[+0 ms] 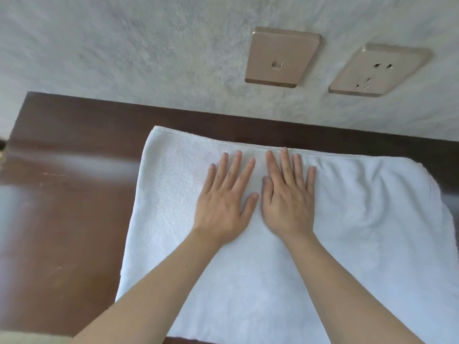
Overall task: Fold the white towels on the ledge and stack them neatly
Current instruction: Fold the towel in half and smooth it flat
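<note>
Towel (347, 232): white terry cloth, lying flat on the dark brown ledge (62, 219), spread from the middle of the ledge toward its right side; its far hem runs close to the wall, its near part reaches the bottom of the view.
Towel layers: a second hemmed edge shows just behind the far edge, so it looks folded over once, though the layers are hard to count from this angle.
Towel surface: smooth on the left half, with soft wrinkles on the right half; the right edge is rounded and uneven.
Left hand (223, 202): palm down on the towel, fingers straight and slightly fanned, pressing the cloth flat.
Right hand (288, 197): palm down just beside the left hand, fingers straight and close together, fingertips near the far hem.
Hands together: thumbs nearly touching at the towel's middle; neither grips or pinches the fabric.
Forearms: bare, both crossing the near part of the towel.
Wall (124, 50): grey, textured, rising directly behind the ledge.
Wall plates: a beige switch plate (282, 57) and a beige power socket (378, 70), side by side above the towel's right half.
</note>
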A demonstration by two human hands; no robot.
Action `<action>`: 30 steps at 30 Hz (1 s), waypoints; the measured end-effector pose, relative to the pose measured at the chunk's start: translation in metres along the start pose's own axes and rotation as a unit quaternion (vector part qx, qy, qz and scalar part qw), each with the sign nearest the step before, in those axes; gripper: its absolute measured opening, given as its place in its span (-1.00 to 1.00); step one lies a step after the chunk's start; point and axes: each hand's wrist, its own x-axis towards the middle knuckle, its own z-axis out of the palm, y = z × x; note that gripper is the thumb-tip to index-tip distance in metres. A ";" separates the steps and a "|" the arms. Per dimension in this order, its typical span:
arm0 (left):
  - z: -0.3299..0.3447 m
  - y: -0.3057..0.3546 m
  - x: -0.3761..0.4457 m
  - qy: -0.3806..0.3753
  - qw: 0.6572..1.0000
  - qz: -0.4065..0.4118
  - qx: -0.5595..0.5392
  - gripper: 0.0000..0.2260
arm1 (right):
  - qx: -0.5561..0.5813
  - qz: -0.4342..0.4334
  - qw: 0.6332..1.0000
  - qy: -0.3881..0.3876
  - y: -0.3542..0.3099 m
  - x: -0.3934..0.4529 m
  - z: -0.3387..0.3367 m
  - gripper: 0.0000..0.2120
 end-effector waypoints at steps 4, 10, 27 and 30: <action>0.007 0.004 -0.002 -0.027 0.998 0.007 0.057 -0.46 | 0.002 -0.007 1.000 0.003 0.001 -0.001 0.001 -0.47; -0.017 -0.042 0.006 -0.022 0.994 -0.084 0.065 -0.37 | 0.003 -0.009 1.000 -0.002 0.001 -0.002 -0.002 -0.45; -0.004 -0.031 -0.111 -0.022 0.998 -0.015 0.055 -0.34 | -0.024 0.009 1.000 -0.001 -0.006 -0.004 -0.001 -0.42; -0.004 -0.040 -0.113 -0.009 0.998 -0.025 0.062 -0.34 | -0.021 0.008 1.000 -0.006 -0.006 -0.004 -0.003 -0.42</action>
